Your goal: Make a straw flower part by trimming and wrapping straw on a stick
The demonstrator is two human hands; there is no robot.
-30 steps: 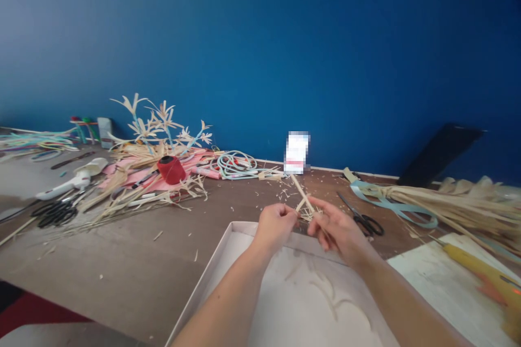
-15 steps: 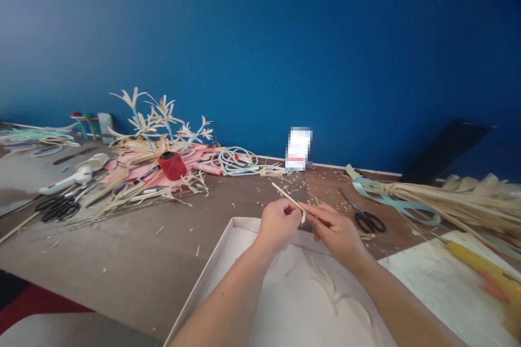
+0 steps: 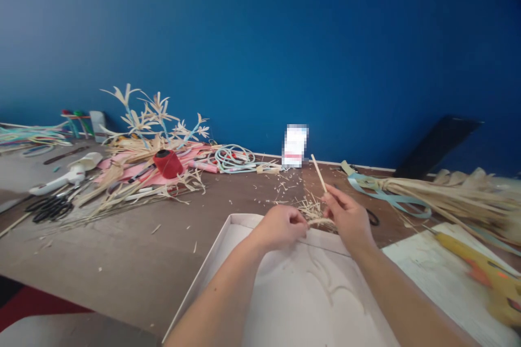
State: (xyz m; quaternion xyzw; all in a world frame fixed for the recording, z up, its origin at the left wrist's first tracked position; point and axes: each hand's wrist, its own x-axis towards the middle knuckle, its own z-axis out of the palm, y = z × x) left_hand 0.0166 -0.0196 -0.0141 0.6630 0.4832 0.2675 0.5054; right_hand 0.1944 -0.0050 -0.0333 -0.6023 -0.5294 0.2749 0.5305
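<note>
Over the far rim of a white box lid or tray (image 3: 203, 271), both hands are raised close together. My right hand (image 3: 352, 219) pinches a thin pale stick (image 3: 318, 172), which points up and to the left. Closed at the fingertips, my left hand (image 3: 280, 226) grips one end of a curved pale fibre strip (image 3: 321, 221). The strip's other end runs up to my right hand; whether that hand grips it too is hidden. Faint curled strips (image 3: 331, 287) lie inside the tray. Beyond the hands, short pale trimmings (image 3: 311, 207) are heaped on the brown table.
Black scissors (image 3: 372, 218) are partly covered by my right hand. A yellow glue gun (image 3: 464, 252) lies on white paper at right, near dried fibre bundles (image 3: 448, 195). At left are pale straw flowers (image 3: 140, 119), a red spool (image 3: 168, 164) and more scissors (image 3: 49, 207). A phone (image 3: 294, 146) leans against the blue wall.
My hands have moved apart. The stick has swung more upright in my right hand, which rose slightly. A strip now stretches between the hands, and the trimmings behind them have come into view.
</note>
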